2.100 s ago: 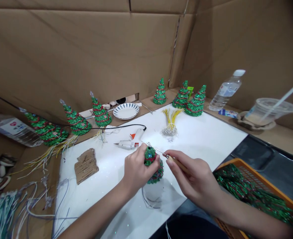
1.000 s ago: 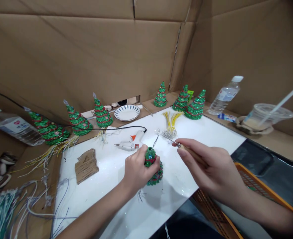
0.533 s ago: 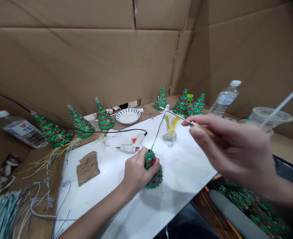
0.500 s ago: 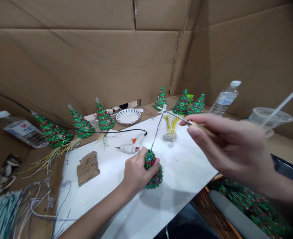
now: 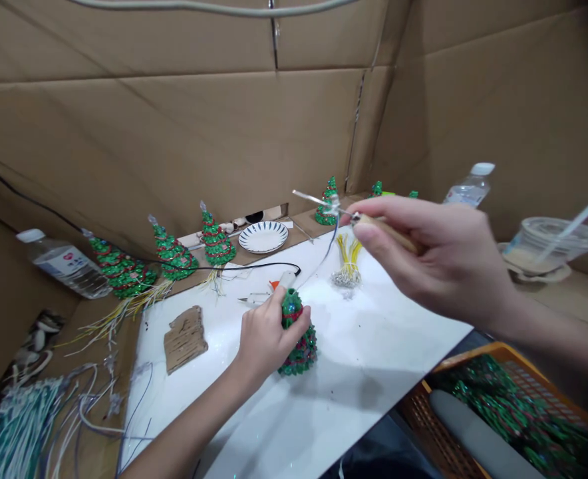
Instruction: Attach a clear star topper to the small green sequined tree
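Two green cone-shaped trees (image 5: 376,189) at upper right are mostly blocked by the right hand (image 5: 431,256), in which a thin metal tool with a wooden handle (image 5: 392,236) is gripped. A clear, whitish cluster (image 5: 332,205) is carried on its shaft; the lower end of the thin wire (image 5: 332,245) hanging from it is too blurred to make out. A white glue gun (image 5: 287,279) is partly covered by the left hand (image 5: 265,330), by which a glittery green tinsel tree (image 5: 302,350), wound with red, is gripped upright, low at centre.
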A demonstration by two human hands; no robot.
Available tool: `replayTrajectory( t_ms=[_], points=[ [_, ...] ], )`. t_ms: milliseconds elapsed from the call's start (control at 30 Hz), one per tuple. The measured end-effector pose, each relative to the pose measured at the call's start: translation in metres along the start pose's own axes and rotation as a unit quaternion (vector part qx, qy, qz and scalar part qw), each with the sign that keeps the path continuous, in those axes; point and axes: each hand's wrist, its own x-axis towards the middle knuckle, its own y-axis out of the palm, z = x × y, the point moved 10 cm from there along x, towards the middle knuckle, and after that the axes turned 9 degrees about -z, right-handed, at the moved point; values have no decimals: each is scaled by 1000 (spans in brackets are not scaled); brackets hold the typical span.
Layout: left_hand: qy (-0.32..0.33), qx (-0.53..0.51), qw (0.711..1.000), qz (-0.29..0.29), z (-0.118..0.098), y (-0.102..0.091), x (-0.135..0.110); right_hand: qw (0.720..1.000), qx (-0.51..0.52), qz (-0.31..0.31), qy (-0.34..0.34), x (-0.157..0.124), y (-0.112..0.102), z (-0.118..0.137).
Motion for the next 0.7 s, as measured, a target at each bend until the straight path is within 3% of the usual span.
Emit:
replayTrajectory(
  t_ms=[100,200,467,600,700],
  points=[
    [8,17,1000,17,1,4,0,998,52,28,8,14,10,-5],
    [22,49,998,29,1,7,-1,998,66,13,11,35,8,-12],
    [22,57,998,33,4,9,1,996,34,-54,56,92,-33,-43],
    [16,44,999,25,5,7,1,975,121,-144,117,119,-60,-90],
    [6,33,999,34,7,6,2,972,23,-139,186,129,-58,-138]
  ],
)
